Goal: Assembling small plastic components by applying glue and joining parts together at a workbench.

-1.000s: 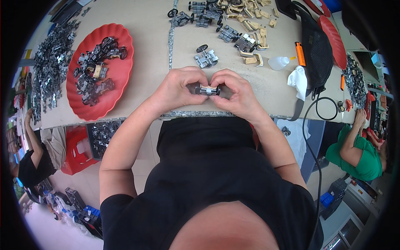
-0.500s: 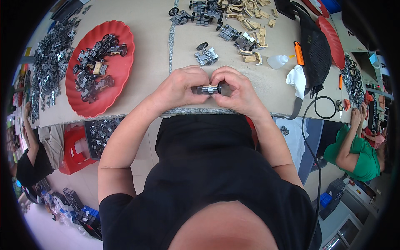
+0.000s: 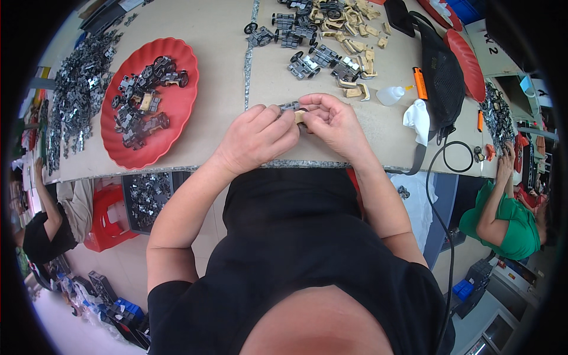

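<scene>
Close to the front edge of the table, both my hands are closed on a small grey toy-car chassis with a tan plastic piece against it. My left hand curls over its left side, hiding much of it. On the right, the thumb and fingers of my right hand pinch the other end. Just beyond my hands lie similar grey chassis with black wheels. Loose tan pieces are heaped among and beside them.
A scalloped red plate with several assembled chassis stands at left, near a spread of grey parts. At right are a small squeeze bottle, an orange lighter, a white cloth and a black bag. People sit at both sides.
The held chassis has turned, and a tan piece now shows between my fingers. My left hand has rolled over it, back upward. The view has shifted slightly.
</scene>
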Available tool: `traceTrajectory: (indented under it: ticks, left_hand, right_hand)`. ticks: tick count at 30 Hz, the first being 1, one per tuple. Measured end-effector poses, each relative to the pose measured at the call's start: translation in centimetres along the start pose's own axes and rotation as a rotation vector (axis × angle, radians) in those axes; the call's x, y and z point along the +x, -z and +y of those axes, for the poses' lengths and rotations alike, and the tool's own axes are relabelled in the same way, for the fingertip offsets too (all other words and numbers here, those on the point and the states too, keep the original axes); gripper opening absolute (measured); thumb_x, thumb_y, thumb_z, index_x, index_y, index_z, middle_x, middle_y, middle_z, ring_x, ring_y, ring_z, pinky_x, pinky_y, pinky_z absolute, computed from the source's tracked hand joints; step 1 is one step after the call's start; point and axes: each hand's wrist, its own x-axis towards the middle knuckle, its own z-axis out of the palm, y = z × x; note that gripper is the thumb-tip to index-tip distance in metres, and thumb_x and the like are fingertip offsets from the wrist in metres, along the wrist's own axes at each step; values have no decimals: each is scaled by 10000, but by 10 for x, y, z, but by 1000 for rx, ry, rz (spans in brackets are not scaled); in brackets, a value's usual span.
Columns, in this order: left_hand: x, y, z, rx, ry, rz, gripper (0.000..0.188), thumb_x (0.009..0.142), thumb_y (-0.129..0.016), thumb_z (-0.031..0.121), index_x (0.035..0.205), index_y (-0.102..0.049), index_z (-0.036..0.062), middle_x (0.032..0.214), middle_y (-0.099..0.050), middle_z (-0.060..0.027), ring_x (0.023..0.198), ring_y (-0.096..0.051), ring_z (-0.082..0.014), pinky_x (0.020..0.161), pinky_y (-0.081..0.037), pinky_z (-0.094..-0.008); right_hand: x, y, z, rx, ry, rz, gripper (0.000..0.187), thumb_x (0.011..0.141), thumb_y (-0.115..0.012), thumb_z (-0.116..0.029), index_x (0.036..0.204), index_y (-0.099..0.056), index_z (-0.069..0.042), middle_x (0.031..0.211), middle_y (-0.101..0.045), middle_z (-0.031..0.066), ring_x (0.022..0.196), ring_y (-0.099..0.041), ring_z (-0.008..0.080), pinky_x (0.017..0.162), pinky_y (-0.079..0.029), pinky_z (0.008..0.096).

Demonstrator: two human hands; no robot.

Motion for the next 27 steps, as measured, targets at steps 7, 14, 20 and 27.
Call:
traceTrajectory:
  ticks: [7,14,20,27]
  left_hand:
    - [6,-3,2,-254,226,17,404,626,-643,25,1020,-558,57,997,-551,-68,852,-550,-204,694,-476,-295]
    - [12,-17,19,-1036,1119,34,413,724,-635,14,1114,-499,0,942,-589,-84,803,-558,-116,711,-472,-246]
    - [14,-26,28,-1019,1163,139,365,731,-636,12,1073,-513,-9,890,-602,-74,739,-572,-89,643,-478,-225]
    - [11,-24,32,-1153,1166,173,324,768,-594,-32,1078,-506,-2,919,-596,-47,798,-577,-80,651,-474,-221]
  right_hand:
    - [2,-1,6,159,30,48,281,799,-575,8,1071,-511,39,914,-590,65,784,-575,63,688,-478,199]
    - [2,-5,12,145,88,76,283,797,-578,17,1067,-498,43,907,-595,80,771,-586,73,675,-482,198]
    - [2,-5,10,93,95,87,288,785,-588,18,1058,-500,45,887,-592,73,739,-582,68,636,-487,200]
    - [1,-6,12,77,83,94,311,743,-612,22,1037,-510,40,871,-587,60,738,-571,65,636,-485,195]
